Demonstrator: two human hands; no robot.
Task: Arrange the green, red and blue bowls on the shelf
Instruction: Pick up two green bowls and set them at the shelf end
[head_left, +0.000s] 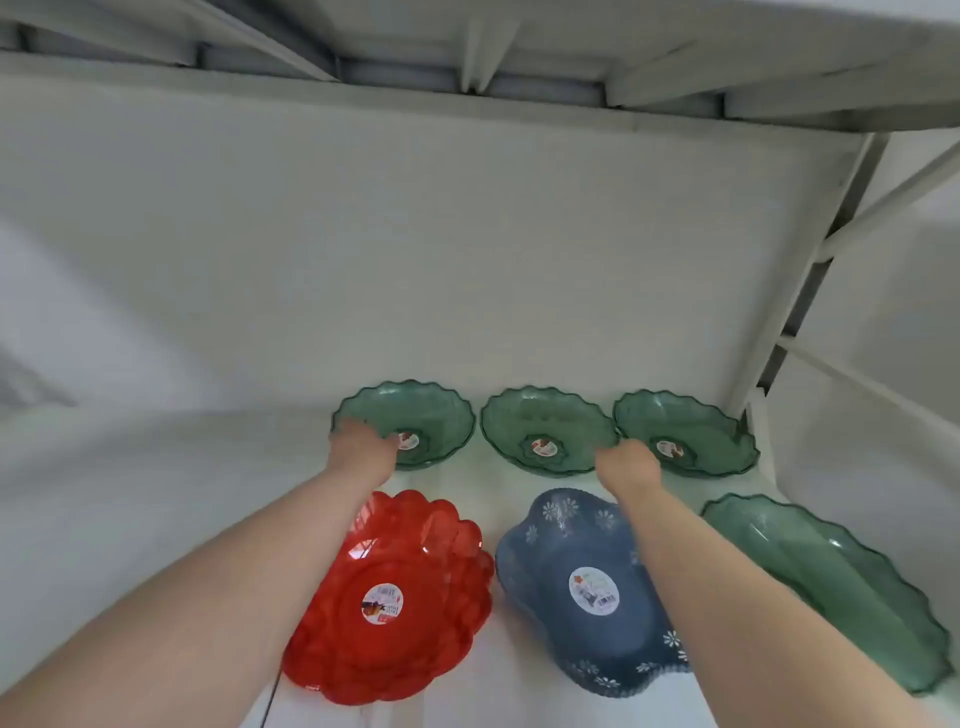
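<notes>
Six bowls are laid out on a white shelf (156, 519), and the red bowl (395, 597) at the front is taken as the landmark. Just beside it, to its right, the blue bowl (587, 592) with white flower prints is seen, the two rims nearly touching. Farther right of the red bowl, near the shelf's right edge, a long green bowl (831, 587) is set apart from the blue one. Behind the red bowl, close to the back wall (415, 234), three round green bowls are lined up in a row: the left green bowl (415, 415), the middle green bowl (545, 426) and the right green bowl (691, 431), rims touching or nearly so. Round stickers are carried in the centres of five of the bowls.

Directly behind the red bowl, the left hand (361, 449) is clamped on the near rim of the left green bowl, its fingers curled over the edge. The right hand (628, 465) is reached over the blue bowl, behind and right of the red one, to where the middle and right green bowls meet; whether its fingers are closed on a rim cannot be told.

Overhead, the ribbed underside of an upper shelf (467, 52) is seen, and a white metal frame post (810, 270) is angled behind the right end of the row.
</notes>
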